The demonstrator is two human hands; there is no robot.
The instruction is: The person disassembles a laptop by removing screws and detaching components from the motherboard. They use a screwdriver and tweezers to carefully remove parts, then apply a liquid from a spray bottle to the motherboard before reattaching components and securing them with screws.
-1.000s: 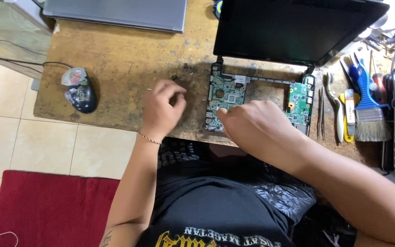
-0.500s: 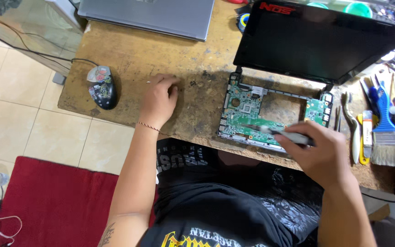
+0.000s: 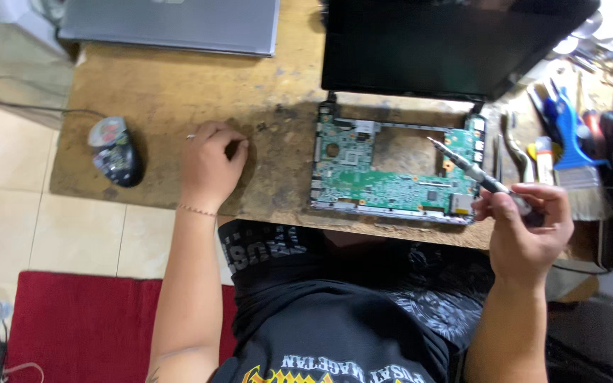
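Screwdriver poised over an opened laptop

The right hand [image 3: 526,227] pinches the screwdriver [image 3: 473,170] between closed fingers, tip above the green circuit board [image 3: 384,181]; the left hand [image 3: 211,163] rests curled on the wooden table [image 3: 164,92], fingertips together.

Worn wooden counter [image 3: 179,92], stained dark left of the opened laptop [image 3: 391,167]. Laptop: green board exposed, black screen tilted back. Far left of it a mouse [image 3: 115,150]; up-left a closed grey laptop [image 3: 172,25]; right, a blue brush [image 3: 569,135] among tools
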